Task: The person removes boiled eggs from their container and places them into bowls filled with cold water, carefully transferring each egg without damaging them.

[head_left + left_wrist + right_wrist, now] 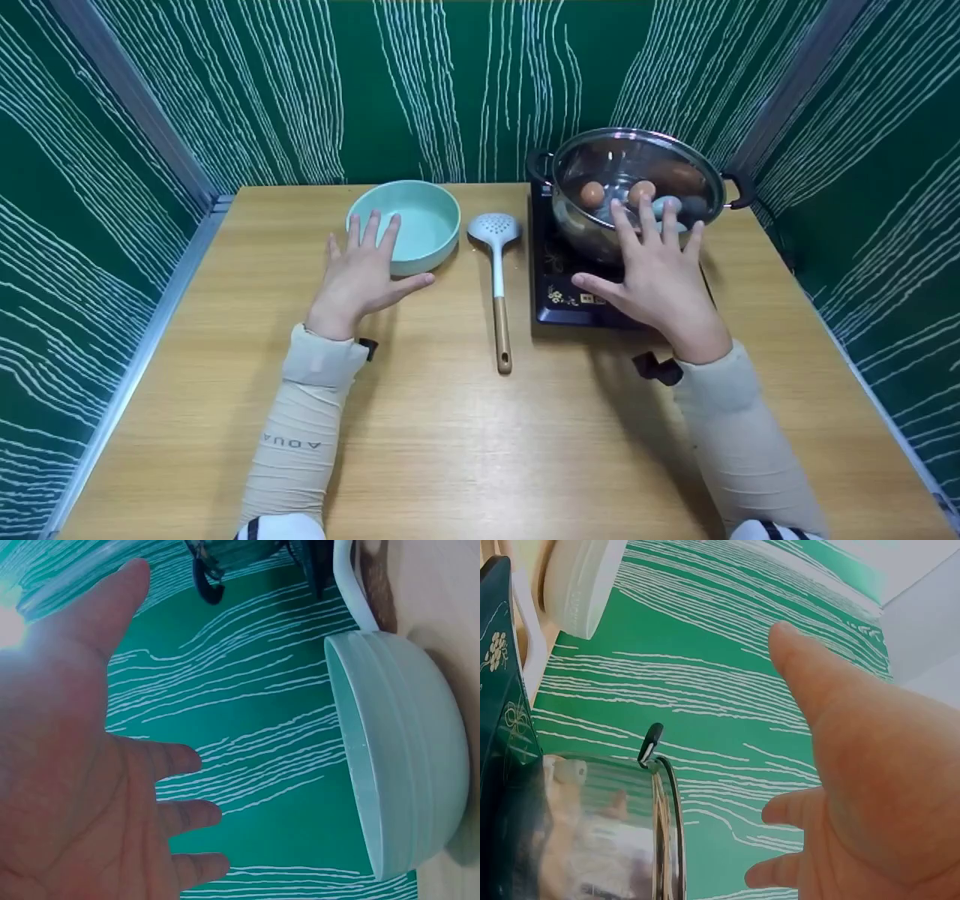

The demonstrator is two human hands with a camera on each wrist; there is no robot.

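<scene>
My left hand [360, 277] is spread flat, palm down, in the air by the near side of a mint-green bowl [421, 232]. In the left wrist view that bowl [409, 757] stands apart from the fingers. My right hand [664, 281], fingers fanned out and holding nothing, hovers at the near side of a steel pot [592, 238]. Inside the pot are brown eggs [592, 195] and pale bluish egg-shaped things [666, 206], partly covered by the fingers in the head view. A slotted skimmer [498, 277] with a white head and wooden handle end lies between the hands.
The pot sits on a black induction cooker [551, 300] at the table's back right. Green panels [480, 90] with white wavy lines enclose the wooden table [480, 450] on the back and sides. Black loop handles [741, 190] stick out from the pot's rim.
</scene>
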